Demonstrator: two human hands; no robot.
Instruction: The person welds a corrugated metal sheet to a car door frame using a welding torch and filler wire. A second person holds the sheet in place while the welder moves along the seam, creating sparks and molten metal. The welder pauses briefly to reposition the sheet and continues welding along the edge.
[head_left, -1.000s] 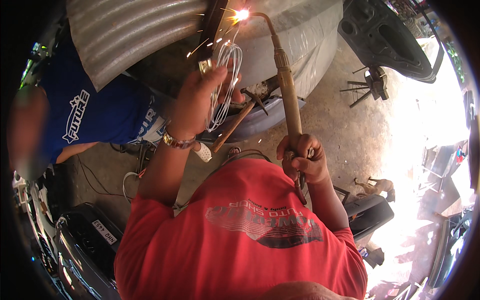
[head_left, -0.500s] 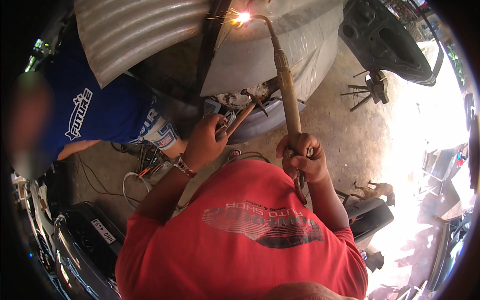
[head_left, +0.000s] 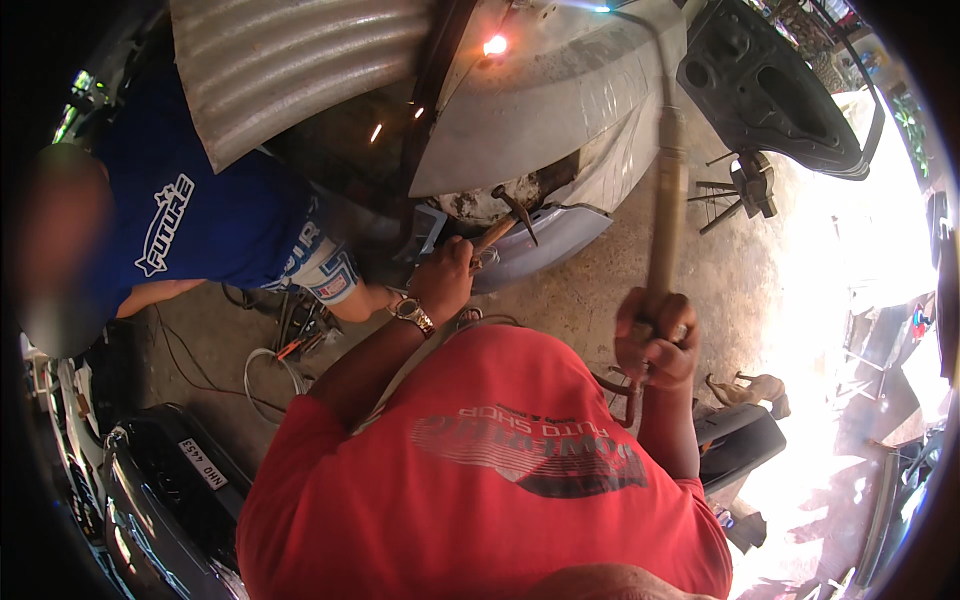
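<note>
My right hand (head_left: 657, 342) is closed round the lower end of a brass gas welding torch (head_left: 669, 190). Its bent neck reaches up and left, with a small bluish flame at the tip near the top edge. To the left of that flame, a red-hot spot (head_left: 495, 45) glows on a bare grey car body panel (head_left: 520, 130). My left hand (head_left: 444, 277) grips a hammer (head_left: 514, 214) by its wooden handle, the metal head pointing up and right below the panel's lower edge. Some thin wire shows beside the left fingers.
A corrugated metal sheet (head_left: 300, 70) covers the upper left. Close to my left arm is a person in a blue shirt (head_left: 215, 225). A dark car door panel (head_left: 775, 90) and a vise on a stand (head_left: 750, 185) are at right. A dog (head_left: 750, 393) lies by a dark bumper piece. Hoses cross the floor.
The torch has swung right, away from the bright sparking spot, which is now a smaller red glow. My left hand and the hammer have shifted slightly right. Two sparks fly at left.
</note>
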